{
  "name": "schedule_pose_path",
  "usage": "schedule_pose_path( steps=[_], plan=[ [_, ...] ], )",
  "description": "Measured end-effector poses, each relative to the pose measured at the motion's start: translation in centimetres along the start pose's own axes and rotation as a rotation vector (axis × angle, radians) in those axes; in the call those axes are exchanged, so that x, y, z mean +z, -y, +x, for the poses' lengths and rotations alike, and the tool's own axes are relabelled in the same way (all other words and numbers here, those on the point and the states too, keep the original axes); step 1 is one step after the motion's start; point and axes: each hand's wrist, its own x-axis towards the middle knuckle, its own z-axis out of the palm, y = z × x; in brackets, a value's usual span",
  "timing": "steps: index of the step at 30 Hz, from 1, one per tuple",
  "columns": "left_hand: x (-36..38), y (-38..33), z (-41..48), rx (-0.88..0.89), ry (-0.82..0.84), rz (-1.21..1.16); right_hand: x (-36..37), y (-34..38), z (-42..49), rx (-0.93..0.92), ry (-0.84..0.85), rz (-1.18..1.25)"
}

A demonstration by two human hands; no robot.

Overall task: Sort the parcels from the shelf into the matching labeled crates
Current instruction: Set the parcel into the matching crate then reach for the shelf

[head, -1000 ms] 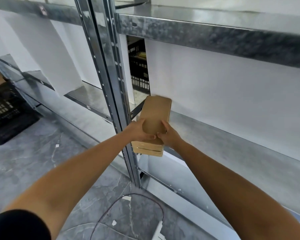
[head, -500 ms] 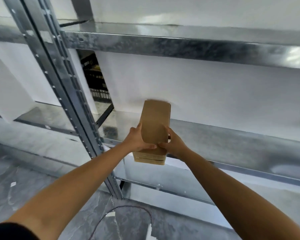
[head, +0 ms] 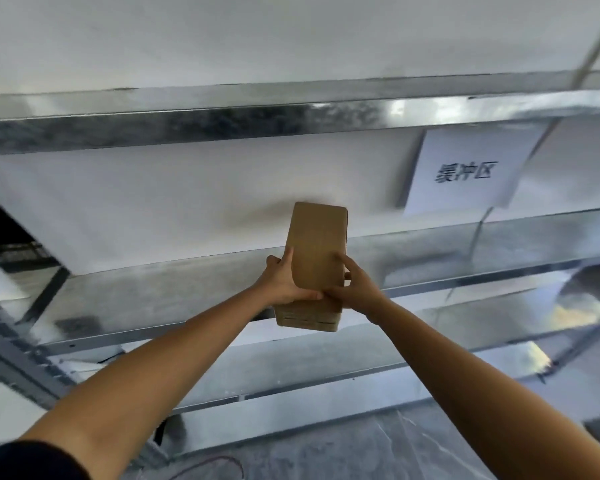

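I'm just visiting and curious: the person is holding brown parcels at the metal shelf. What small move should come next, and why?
Probably draw the parcel stack back, clear of the shelf. The left hand and right hand both grip it in the air, and no labelled crate is plainly in view here.

Plain brown parcel [head: 317, 251], mottled silver-grey shelf [head: 187, 296], white sign [head: 465, 171] with dark characters.

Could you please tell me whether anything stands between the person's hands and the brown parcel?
Nothing visible does: the left hand and the right hand both grip the parcel directly, in front of the metal shelf.
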Motion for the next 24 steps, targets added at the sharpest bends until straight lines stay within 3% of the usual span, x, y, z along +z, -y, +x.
schedule_pose_path(
  steps=[16,20,24],
  plan=[
    [19.9,-24.5,-2.5,0.141,0.115,0.001,-24.3,-15.0,-15.0,0.187,-0.251,0.060],
    [23.0,-29.4,-3.2,0.207,0.228,-0.155,-29.2,-17.9,-18.4,0.223,-0.309,0.087],
    [25.5,-34.5,-3.8,0.250,0.356,-0.362,-33.9,-20.2,-21.3,0.264,-0.398,0.307]
  ],
)
